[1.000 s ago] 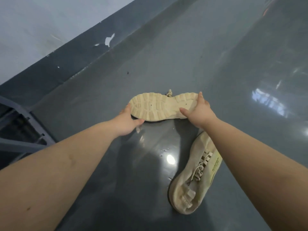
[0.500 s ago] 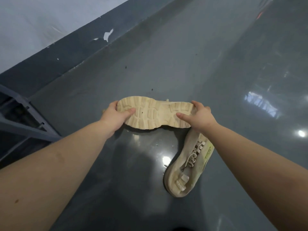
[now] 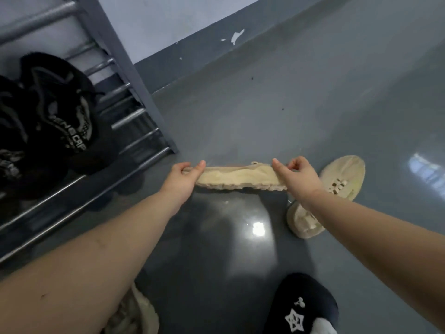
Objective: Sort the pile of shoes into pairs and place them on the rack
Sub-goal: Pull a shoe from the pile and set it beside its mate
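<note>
Beige shoe (image 3: pixel 237 178) is lying crosswise, long axis running nine to three o'clock, sole facing down. Left hand (image 3: pixel 184 175) and right hand (image 3: pixel 295 174) are pinching its ends above the floor (image 3: pixel 265 104).

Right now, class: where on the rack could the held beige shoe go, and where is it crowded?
Free: the rack's bare bars right of the black shoes, near its end post. Crowded: the rack's left part, filled by those shoes. Both hands, left hand and right hand, grip the beige shoe.
</note>
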